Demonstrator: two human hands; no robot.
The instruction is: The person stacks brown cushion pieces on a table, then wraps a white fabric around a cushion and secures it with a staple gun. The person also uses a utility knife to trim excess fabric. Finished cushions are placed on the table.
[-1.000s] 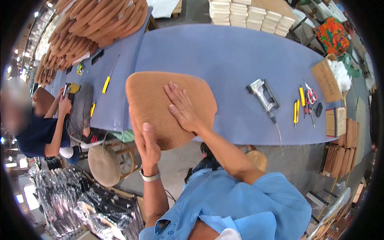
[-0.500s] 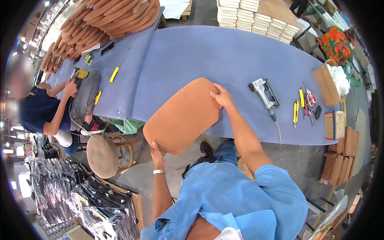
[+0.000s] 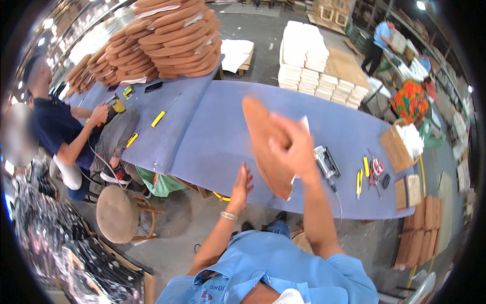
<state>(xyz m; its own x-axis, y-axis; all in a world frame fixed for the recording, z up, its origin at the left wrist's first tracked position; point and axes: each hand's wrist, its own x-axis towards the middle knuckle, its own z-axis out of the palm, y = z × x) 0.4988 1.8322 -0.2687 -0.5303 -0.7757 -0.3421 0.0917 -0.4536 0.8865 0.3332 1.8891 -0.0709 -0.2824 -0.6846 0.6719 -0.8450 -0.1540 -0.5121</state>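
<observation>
A brown fabric-covered padded panel (image 3: 259, 133) hangs over the middle of the blue table, tilted up nearly on edge. My right hand (image 3: 297, 149) grips its right side with thumb and fingers; motion blurs both slightly. A thin pale strip shows along the panel's right edge. My left hand (image 3: 241, 186) is off the panel, fingers stretched and holding nothing, just to its lower left by the table's front edge. Right of the panel lies a silver and black air staple gun (image 3: 327, 163) with a hose.
The blue table (image 3: 207, 147) also bears a yellow cutter (image 3: 359, 182), red-handled scissors (image 3: 377, 166) and a yellow-handled screwdriver (image 3: 159, 118). A box (image 3: 398, 149) stands at the right end. Brown panels (image 3: 179, 43) are piled at far left. A co-worker (image 3: 68, 121) sits at left near a round stool (image 3: 117, 214).
The panel has turned from lying broad side up to nearly on edge and shifted right. My left hand has let go of it. The view has tilted up.
</observation>
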